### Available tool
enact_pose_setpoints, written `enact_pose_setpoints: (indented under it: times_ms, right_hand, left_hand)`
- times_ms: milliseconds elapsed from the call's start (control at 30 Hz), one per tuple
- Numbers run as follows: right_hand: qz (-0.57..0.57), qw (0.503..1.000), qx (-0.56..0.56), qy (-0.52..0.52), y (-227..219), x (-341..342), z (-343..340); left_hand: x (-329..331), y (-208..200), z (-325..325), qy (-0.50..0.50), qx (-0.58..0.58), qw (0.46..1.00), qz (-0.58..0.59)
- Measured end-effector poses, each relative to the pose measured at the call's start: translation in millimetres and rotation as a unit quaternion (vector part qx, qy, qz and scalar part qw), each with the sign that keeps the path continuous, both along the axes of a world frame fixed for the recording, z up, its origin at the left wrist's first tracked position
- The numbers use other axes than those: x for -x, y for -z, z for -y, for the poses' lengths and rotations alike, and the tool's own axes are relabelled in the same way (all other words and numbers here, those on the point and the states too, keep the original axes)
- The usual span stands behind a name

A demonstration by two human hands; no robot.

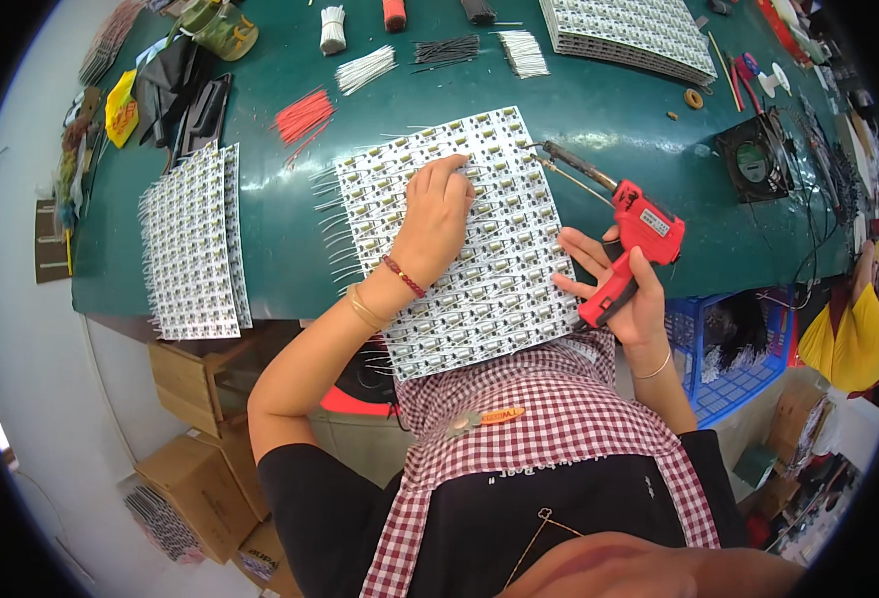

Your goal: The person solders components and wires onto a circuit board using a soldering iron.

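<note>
A large white circuit board panel point(504, 254) with rows of small components lies before me, its near edge over the table edge by my apron. Thin wires stick out along its left side. My left hand point(438, 209) rests on the upper middle of the panel, fingers curled together; whatever they pinch is hidden. In my right hand point(631, 289) is a red soldering gun point(649, 224), gripped by its handle at the panel's right edge. Some fingers of that hand stretch toward the panel. The gun's metal tip point(549, 149) points left over the panel's upper right part.
Bundles of red wires point(303, 115), white wires point(366, 68) and black wires point(446, 49) lie beyond the panel. More panels sit at the left point(192, 244) and in a stack point(629, 40) at the far right. A small fan point(753, 159) stands right, above a blue crate point(729, 384).
</note>
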State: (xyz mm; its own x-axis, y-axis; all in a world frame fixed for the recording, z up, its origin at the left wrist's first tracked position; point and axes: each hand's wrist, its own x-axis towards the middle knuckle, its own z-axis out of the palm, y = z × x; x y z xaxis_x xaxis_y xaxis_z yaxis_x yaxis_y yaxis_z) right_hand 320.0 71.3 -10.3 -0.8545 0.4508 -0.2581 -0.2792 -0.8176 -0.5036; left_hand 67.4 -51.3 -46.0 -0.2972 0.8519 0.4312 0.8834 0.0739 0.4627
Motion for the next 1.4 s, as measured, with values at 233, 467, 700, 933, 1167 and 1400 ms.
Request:
enact_pose_setpoints:
  times_ms: [233, 467, 700, 933, 1167, 1400]
  right_hand:
    - [-0.001, 0.999, -0.043, -0.021, 10, -17, 0]
    - [0.005, 0.997, -0.080, 0.008, 5, -32, -9]
    - [0.089, 0.950, -0.285, 0.088, -27, -27, -23]
    - [0.186, 0.941, -0.280, 0.046, -46, 15, -22]
    - [0.261, 0.901, -0.347, 0.005, -34, 35, -7]
    - [0.302, 0.867, -0.397, -0.019, -31, 35, -2]
  left_hand:
    - [-3, 5, 3, -0.008, -0.036, 0.999, -0.014]
    - [-4, 12, 5, -0.020, -0.047, 0.998, -0.019]
    - [4, -23, 2, -0.066, -0.039, 0.996, -0.044]
    - [18, -12, -18, -0.002, -0.057, 0.998, 0.021]
    - [21, -7, -20, -0.005, -0.051, 0.999, -0.005]
    - [18, -9, -19, -0.003, -0.030, 0.999, -0.021]
